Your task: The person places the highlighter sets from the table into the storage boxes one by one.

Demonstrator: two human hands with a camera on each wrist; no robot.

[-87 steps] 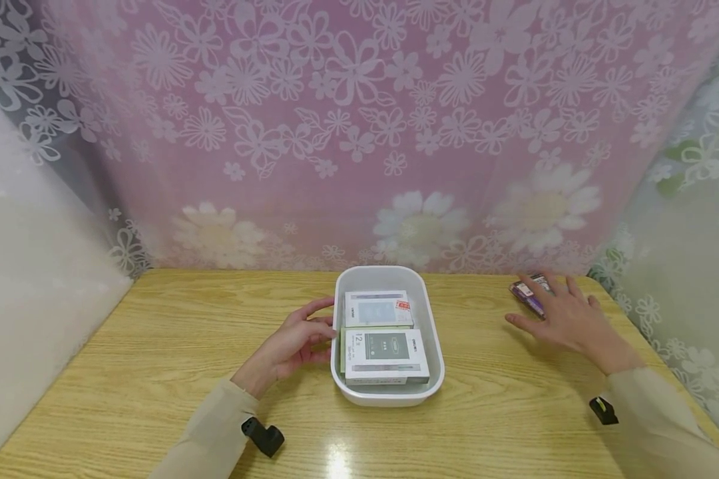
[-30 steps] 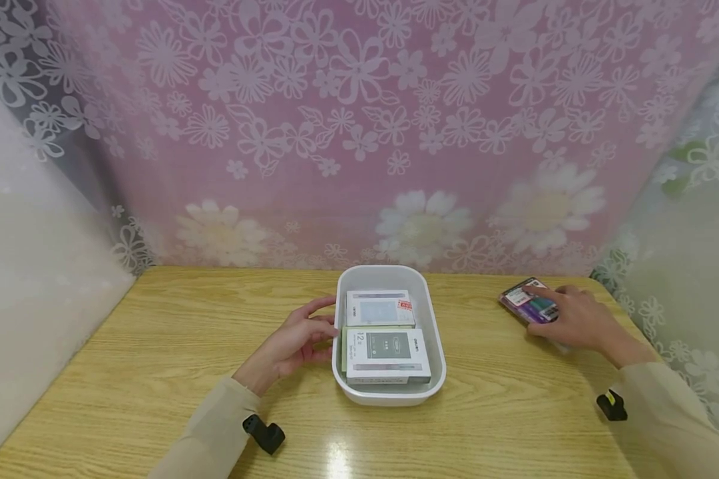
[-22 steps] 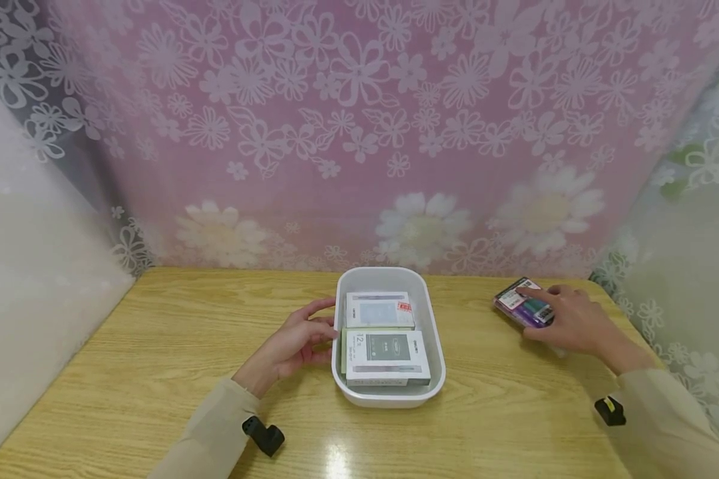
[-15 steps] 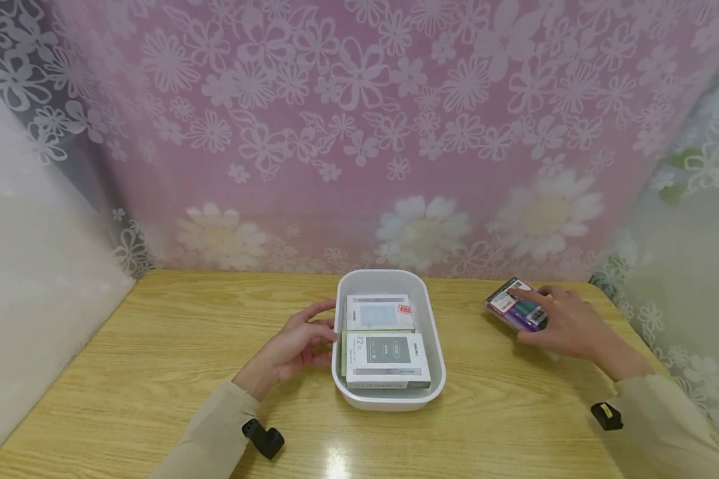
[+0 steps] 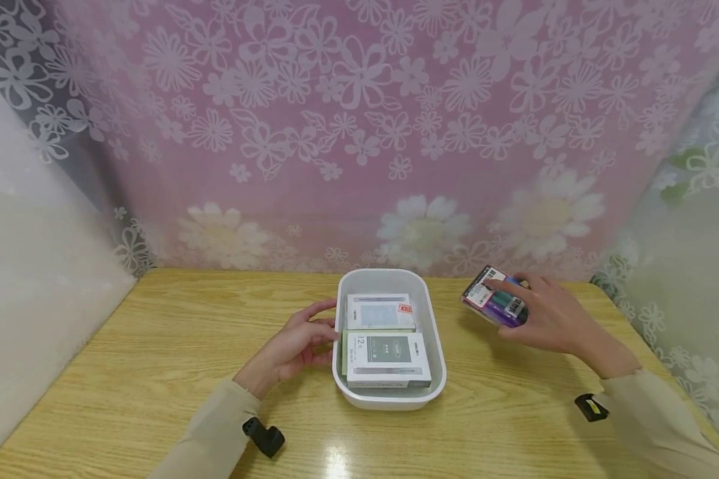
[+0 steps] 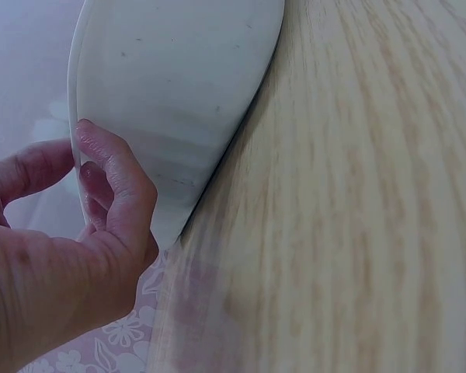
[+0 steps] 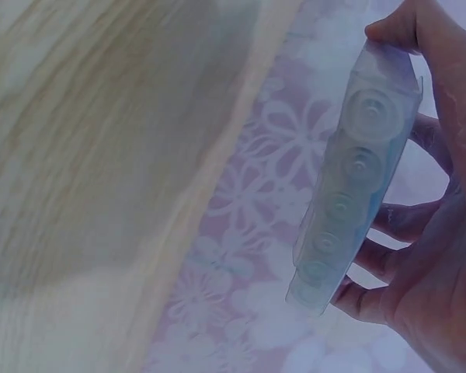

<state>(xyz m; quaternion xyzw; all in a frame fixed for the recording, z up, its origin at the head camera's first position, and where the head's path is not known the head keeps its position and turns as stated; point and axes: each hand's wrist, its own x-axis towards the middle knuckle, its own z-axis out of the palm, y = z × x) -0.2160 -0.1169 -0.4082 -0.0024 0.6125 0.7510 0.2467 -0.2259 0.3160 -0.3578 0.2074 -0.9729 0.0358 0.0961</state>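
My left hand (image 5: 299, 342) pinches the left rim of a white plastic tub (image 5: 437, 352); in the left wrist view its curled fingers (image 6: 120, 183) lie against the tub's outer wall (image 6: 179, 85). Inside the tub, a white box (image 5: 380, 313) with a red sticker lies behind another white box (image 5: 389, 359) marked 12. To the right, my right hand (image 5: 548, 316) grips a clear plastic pack (image 5: 494, 299) of thick coloured pens, purple and green, with a white label. Tilted, the pack is held above the table; the right wrist view shows its row of round ends (image 7: 342, 206).
The wood-grain table (image 5: 186, 346) bears the tub near its middle. A pink flowered curtain (image 5: 311, 166) hangs behind its back edge, with pale curtains at both sides. A small black wrist camera (image 5: 263, 438) sits on the left sleeve.
My right hand first reached over the pack at the back right, then gripped it, lifted it and carried it left toward the tub. The left hand and the tub have stayed in place.
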